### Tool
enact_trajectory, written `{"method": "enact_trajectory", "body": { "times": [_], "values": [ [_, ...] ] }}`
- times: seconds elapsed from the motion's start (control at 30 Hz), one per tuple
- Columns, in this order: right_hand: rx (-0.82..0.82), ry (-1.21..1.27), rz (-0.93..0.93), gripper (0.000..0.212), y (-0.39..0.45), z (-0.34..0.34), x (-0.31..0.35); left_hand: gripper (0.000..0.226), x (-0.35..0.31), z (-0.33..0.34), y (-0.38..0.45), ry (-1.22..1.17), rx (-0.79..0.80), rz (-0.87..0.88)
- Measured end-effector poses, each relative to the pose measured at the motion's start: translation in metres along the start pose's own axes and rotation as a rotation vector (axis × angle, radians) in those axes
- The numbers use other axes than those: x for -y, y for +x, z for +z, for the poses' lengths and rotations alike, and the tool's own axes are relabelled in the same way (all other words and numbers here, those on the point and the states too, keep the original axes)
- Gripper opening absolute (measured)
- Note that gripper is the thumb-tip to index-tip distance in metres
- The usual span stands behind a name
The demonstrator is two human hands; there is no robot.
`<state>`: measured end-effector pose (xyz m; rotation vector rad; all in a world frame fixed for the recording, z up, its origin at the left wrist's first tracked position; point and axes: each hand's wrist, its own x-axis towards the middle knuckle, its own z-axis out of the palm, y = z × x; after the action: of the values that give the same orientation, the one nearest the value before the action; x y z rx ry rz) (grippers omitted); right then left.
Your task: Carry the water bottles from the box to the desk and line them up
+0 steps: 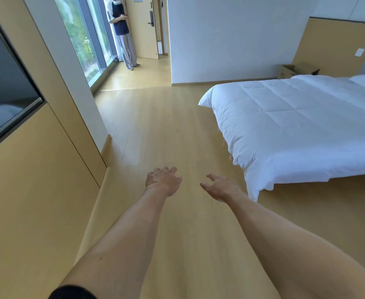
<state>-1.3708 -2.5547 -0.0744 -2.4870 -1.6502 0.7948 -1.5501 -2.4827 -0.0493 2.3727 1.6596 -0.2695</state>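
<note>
Both bare arms reach forward over the wooden floor [155,130], just left of the bed [295,126]. The left hand [163,180] and right hand [220,187] hold nothing, fingers loosely spread. The open cardboard box [299,70] sits beyond the bed's far side, against the wall. No bottles are visible.

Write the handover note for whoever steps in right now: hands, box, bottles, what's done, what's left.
Left hand and right hand: both open, empty, stretched out over the wooden floor.
Cardboard box: open, on the floor in the far corner beyond the bed. Its contents can't be seen from here.
No bottles and no desk in view, so progress can't be judged.
Probably next: walk round the bed to the box and pick up bottles.
</note>
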Motion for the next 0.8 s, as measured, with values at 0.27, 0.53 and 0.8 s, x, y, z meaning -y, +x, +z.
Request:
{"method": "enact_trajectory", "body": {
  "times": [0.27, 0.53, 0.8],
  "values": [
    [-0.003, -0.106, 0.018, 0.065, 0.12, -0.04, -0.003, 0.053, -0.014, -0.021, 0.14, 0.001, 0.025, 0.046],
    [-0.006, -0.226, 0.076, 0.068, 0.287, -0.102, 0.03, 0.057, -0.005, -0.06, 0.324, -0.037, 0.059, 0.121],
    [-0.006, -0.231, 0.096, 0.072, 0.433, -0.163, 0.067, 0.063, 0.007, -0.112, 0.481, -0.033, 0.094, 0.182]
  ]
}}
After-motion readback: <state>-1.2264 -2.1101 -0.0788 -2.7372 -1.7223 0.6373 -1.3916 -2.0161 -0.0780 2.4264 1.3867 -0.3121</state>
